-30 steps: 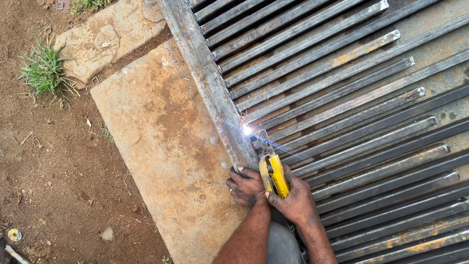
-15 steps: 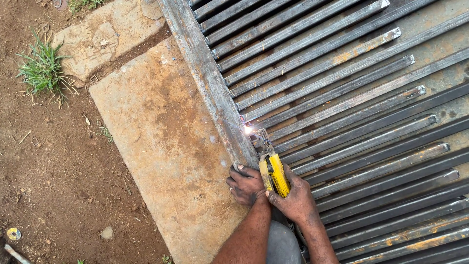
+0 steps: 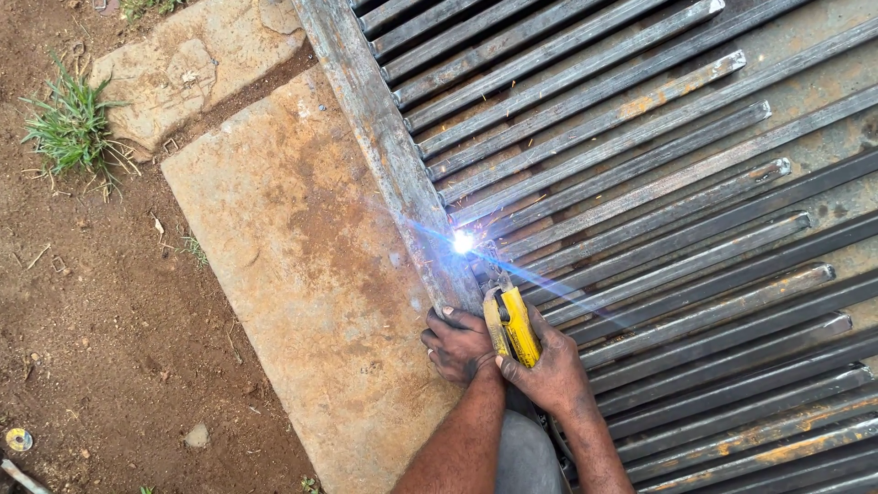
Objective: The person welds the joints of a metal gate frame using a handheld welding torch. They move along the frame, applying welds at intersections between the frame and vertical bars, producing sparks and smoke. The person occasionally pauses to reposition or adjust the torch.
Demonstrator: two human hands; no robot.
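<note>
My right hand grips a yellow welding electrode holder whose tip points up toward a bright blue-white arc. The arc burns where a slanted steel bar meets the long steel frame rail of a metal grille. My left hand rests just left of the holder, fingers curled on the lower end of the rail and the edge of the slab. Both forearms enter from the bottom edge.
The grille of several parallel rusty bars lies flat on the right. A worn concrete slab lies left of the rail, with a broken stone above it. Bare dirt, a grass tuft and a small round disc lie at the left.
The arc has flared much brighter, with blue streaks and sparks. The holder and both hands stay in nearly the same place on the rail.
</note>
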